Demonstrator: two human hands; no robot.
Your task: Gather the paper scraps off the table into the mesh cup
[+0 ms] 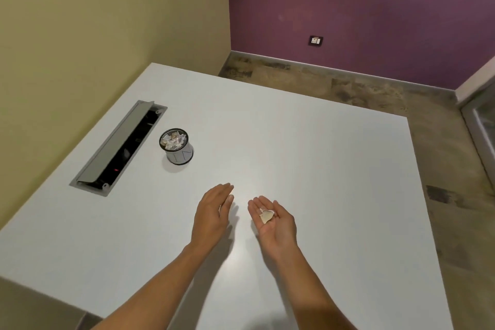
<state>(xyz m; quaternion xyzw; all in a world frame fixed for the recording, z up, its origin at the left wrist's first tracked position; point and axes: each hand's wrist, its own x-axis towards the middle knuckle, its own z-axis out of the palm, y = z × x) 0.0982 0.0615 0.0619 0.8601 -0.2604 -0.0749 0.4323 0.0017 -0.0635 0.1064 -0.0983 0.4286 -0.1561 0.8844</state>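
Observation:
The mesh cup (177,146) stands upright on the white table (321,155), left of centre, with several paper scraps inside it. My right hand (274,218) is palm up over the table, cupped, with a few pale paper scraps (266,215) lying in the palm. My left hand (214,210) is beside it, turned on its edge with the fingers straight and together, just above the tabletop; a sliver of white shows at its inner edge. Both hands are below and to the right of the cup, well apart from it.
A grey cable tray (117,147) with its lid raised is sunk into the table left of the cup. The table's far edge meets a brown floor (375,91); yellow and purple walls stand behind. The table's right edge runs near a glass door frame (479,128).

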